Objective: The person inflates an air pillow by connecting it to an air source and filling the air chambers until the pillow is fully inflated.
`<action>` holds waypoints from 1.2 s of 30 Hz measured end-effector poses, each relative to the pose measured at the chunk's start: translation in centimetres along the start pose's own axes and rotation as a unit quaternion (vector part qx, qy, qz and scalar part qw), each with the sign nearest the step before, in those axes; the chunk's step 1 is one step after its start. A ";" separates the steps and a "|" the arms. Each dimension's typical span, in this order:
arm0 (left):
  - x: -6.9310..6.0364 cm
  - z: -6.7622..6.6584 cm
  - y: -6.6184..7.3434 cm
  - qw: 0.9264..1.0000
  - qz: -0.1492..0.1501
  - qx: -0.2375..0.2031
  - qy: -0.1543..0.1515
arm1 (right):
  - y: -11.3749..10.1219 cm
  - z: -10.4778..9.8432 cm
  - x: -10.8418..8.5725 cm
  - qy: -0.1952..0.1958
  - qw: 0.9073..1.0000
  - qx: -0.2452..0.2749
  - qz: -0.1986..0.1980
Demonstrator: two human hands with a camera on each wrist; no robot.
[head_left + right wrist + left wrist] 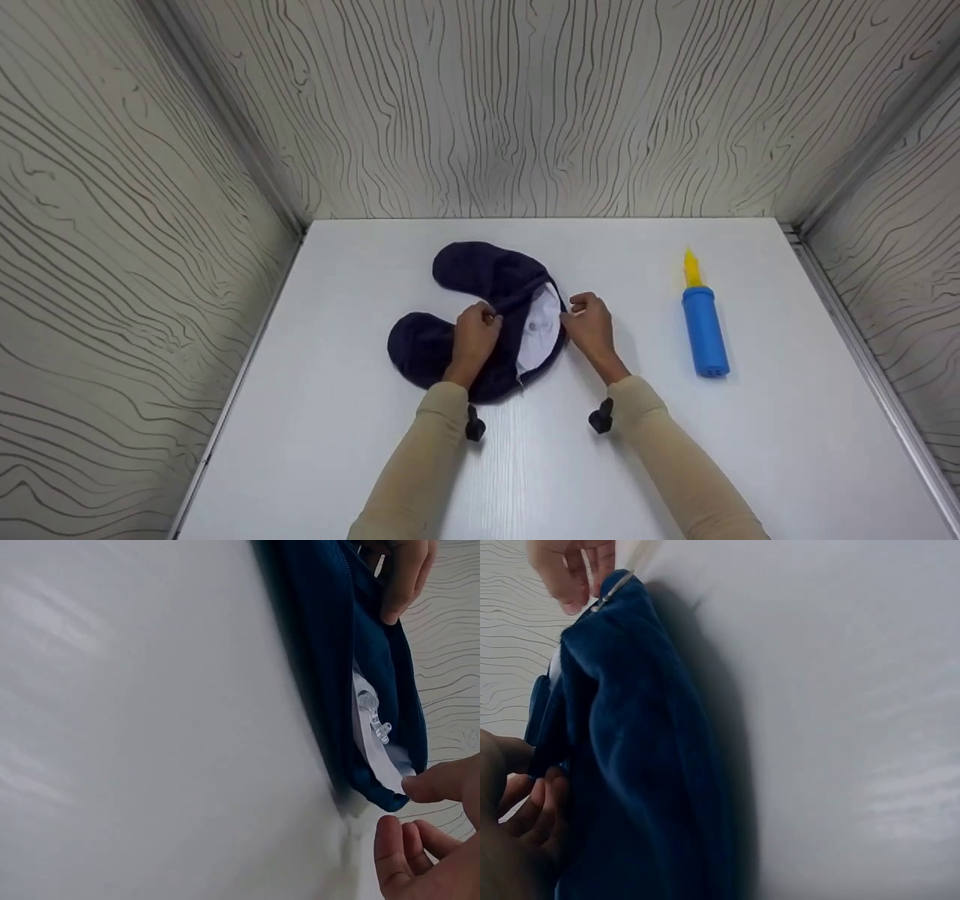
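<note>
Left of the blue pump [706, 331], we find the navy cover [511, 334]. The left hand [475, 331] pinches its fabric; slackening could, we judge, drop cloth over the white liner [541, 321]. The right hand [591, 322] touches the cover nearer the pump; whether it pinches, we cannot tell. The liner's extent is hidden.

Two hands [476, 337] [591, 328], two sleeves [424, 457] [675, 442], one navy U-shaped pillow [511, 341], one pump [706, 330], one table [772, 450].

– Neck pillow [513, 330]?
– On table [315, 450], left of pump [705, 330].
– Valve [375, 714]?
– On liner [541, 337], inside pillow's opening.
– Rest?
– Left hand [474, 341] on pillow, right hand [591, 326] at its right edge.
</note>
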State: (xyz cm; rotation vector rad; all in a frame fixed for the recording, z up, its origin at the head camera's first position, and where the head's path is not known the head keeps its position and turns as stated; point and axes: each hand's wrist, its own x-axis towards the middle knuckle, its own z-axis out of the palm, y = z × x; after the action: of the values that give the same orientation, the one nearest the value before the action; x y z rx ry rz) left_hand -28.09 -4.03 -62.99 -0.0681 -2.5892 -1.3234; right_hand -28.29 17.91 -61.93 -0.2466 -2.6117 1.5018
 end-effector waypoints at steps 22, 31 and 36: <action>-1.1 1.9 2.3 0.936 0.268 0.212 -0.084 | -0.8 1.7 -1.3 -0.084 0.984 -0.109 -0.115; -1.3 3.6 3.4 0.934 0.258 0.228 -0.099 | -0.9 1.9 -1.1 -0.079 0.980 -0.135 -0.123; -1.3 3.7 3.6 0.933 0.244 0.245 -0.098 | -1.1 2.0 -1.0 -0.087 0.980 -0.142 -0.109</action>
State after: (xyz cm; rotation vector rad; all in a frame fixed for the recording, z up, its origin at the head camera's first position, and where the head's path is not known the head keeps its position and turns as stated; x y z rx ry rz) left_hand -27.00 1.16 -62.55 -0.7337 -2.7231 -0.5055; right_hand -27.75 15.51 -61.97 0.1521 -2.8739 1.1268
